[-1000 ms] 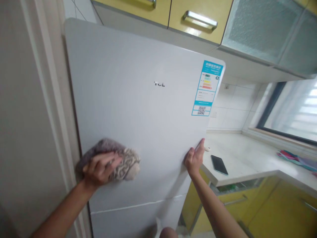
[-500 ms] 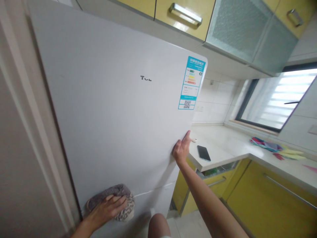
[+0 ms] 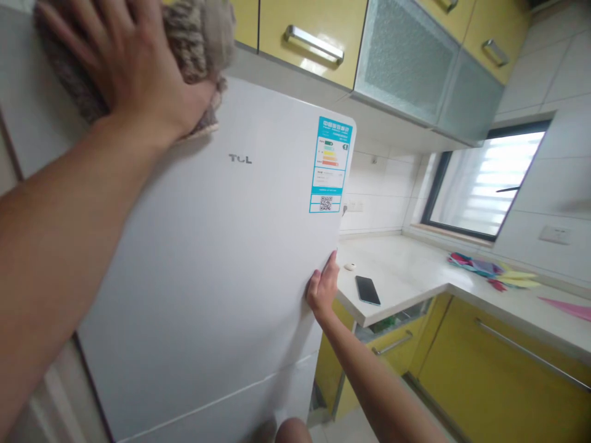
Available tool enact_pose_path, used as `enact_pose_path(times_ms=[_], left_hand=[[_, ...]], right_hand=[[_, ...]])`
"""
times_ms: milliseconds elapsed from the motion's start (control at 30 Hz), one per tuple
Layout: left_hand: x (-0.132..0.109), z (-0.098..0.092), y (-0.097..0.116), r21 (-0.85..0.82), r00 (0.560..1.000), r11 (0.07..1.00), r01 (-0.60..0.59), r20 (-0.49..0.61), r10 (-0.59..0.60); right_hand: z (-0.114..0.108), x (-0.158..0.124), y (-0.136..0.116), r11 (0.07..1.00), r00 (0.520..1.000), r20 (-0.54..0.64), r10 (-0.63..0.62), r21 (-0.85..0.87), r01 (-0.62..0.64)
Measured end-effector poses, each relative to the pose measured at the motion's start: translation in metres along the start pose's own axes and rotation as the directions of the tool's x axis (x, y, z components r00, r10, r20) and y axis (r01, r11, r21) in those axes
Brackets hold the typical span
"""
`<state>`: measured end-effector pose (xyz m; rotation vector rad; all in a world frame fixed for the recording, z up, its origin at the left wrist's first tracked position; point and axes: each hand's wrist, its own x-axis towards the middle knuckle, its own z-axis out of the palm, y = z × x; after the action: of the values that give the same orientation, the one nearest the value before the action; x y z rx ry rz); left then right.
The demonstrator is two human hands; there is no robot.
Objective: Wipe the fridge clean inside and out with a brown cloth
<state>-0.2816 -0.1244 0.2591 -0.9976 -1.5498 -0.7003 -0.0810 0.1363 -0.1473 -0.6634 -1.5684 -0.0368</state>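
A white refrigerator door with a TCL logo fills the middle of the head view. High on its left part, my left hand presses a brown-grey patterned cloth, the fingers spread over the fabric. Part of that cloth lies hidden under the hand. My right hand grips the door's right edge about halfway down; some of its fingers are out of sight behind the edge. Above this hand, a blue and white energy label is stuck near the door's upper right corner.
Yellow wall cabinets hang close above the door. On the white countertop to the right lie a phone, a small white object and several coloured cloths. A window is behind. My knee shows at the bottom.
My left hand has moved with the cloth from the lower left of the door up to its top left. The right hand stays on the door edge, while the view has shifted slightly.
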Motion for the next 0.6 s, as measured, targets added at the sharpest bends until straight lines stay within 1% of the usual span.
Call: enact_pose_path(times_ms=[33, 67, 100, 133, 167, 200, 233, 267, 300, 333, 367, 400, 467, 500, 533, 600], left_hand=[[0.004, 0.000, 0.017, -0.030, 1.000, 1.000, 0.004, -0.003, -0.004], [0.000, 0.003, 0.036, -0.051, 0.997, 0.996, -0.071, -0.026, 0.070], [-0.012, 0.009, 0.056, -0.072, 0.987, 0.984, -0.163, -0.027, 0.161], [-0.031, 0.017, 0.075, -0.081, 0.956, 0.953, -0.291, 0.004, 0.292], [-0.055, 0.028, 0.092, -0.089, 0.915, 0.915, -0.395, 0.058, 0.400], [-0.085, 0.040, 0.105, -0.103, 0.871, 0.879, -0.465, 0.122, 0.476], [-0.119, 0.054, 0.115, -0.145, 0.815, 0.838, -0.527, 0.195, 0.546], [-0.156, 0.069, 0.121, -0.187, 0.763, 0.798, -0.573, 0.233, 0.603], [-0.196, 0.083, 0.125, -0.234, 0.716, 0.768, -0.596, 0.279, 0.640], [-0.239, 0.095, 0.126, -0.329, 0.662, 0.739, -0.589, 0.328, 0.674], [-0.282, 0.104, 0.125, -0.407, 0.630, 0.730, -0.549, 0.373, 0.681], [-0.326, 0.110, 0.124, -0.430, 0.610, 0.734, -0.526, 0.411, 0.678], [-0.407, 0.110, 0.119, -0.460, 0.569, 0.732, -0.502, 0.462, 0.680], [-0.444, 0.106, 0.116, -0.489, 0.533, 0.713, -0.502, 0.475, 0.700], [-0.476, 0.101, 0.110, -0.522, 0.491, 0.685, -0.508, 0.479, 0.728], [-0.532, 0.090, 0.093, -0.575, 0.410, 0.627, -0.525, 0.475, 0.779]], right_hand=[[0.000, 0.000, 0.000, 1.000, 1.000, -0.003, 0.004, 0.006, -0.004], [0.000, 0.000, 0.000, 1.000, 1.000, -0.005, 0.007, 0.016, -0.007], [0.000, 0.000, 0.001, 1.000, 1.000, -0.001, 0.010, 0.029, -0.010], [-0.001, -0.001, 0.001, 0.999, 1.000, 0.006, 0.013, 0.045, -0.013], [-0.002, -0.002, 0.003, 0.998, 1.000, 0.016, 0.018, 0.064, -0.019], [-0.004, -0.003, 0.004, 0.996, 0.999, 0.031, 0.028, 0.089, -0.031], [-0.006, -0.004, 0.005, 0.991, 0.998, 0.051, 0.040, 0.122, -0.046], [-0.008, -0.005, 0.006, 0.984, 0.995, 0.077, 0.056, 0.164, -0.068], [-0.011, -0.006, 0.008, 0.973, 0.991, 0.108, 0.077, 0.211, -0.099], [-0.014, -0.006, 0.009, 0.956, 0.984, 0.143, 0.103, 0.258, -0.137], [-0.018, -0.006, 0.010, 0.936, 0.975, 0.180, 0.128, 0.302, -0.179], [-0.022, -0.005, 0.010, 0.914, 0.964, 0.218, 0.150, 0.341, -0.219], [-0.030, -0.002, 0.012, 0.868, 0.943, 0.279, 0.182, 0.404, -0.287], [-0.034, -0.001, 0.012, 0.848, 0.935, 0.301, 0.188, 0.431, -0.309], [-0.038, 0.001, 0.013, 0.830, 0.927, 0.323, 0.190, 0.452, -0.327], [-0.044, 0.002, 0.016, 0.803, 0.913, 0.364, 0.187, 0.479, -0.356]])
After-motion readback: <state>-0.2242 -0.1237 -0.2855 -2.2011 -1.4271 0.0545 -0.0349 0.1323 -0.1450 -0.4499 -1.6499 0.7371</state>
